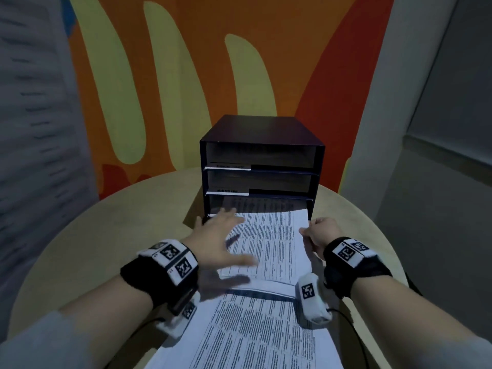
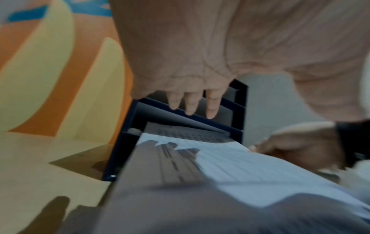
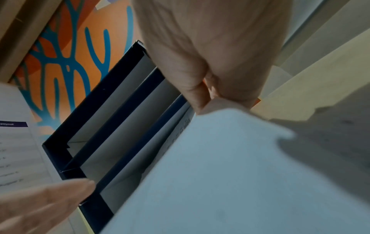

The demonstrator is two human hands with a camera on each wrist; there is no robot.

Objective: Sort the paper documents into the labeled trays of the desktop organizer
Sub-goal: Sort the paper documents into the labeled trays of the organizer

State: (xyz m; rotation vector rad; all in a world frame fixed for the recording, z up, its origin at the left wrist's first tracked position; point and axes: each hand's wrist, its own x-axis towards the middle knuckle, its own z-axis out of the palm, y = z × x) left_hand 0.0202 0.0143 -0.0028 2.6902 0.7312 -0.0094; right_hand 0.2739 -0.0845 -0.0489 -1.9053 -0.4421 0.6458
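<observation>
Fingers of the right hand (image 1: 319,233) pinch the printed sheet's (image 1: 269,241) right edge mid-frame; left hand (image 1: 221,235) hovers spread. Light, floppy paper: support both edges.

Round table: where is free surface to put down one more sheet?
Bare table lies left of the organizer, and a narrower strip to its right. The centre is crowded: printed sheets, left hand, right hand pinching a sheet.
</observation>
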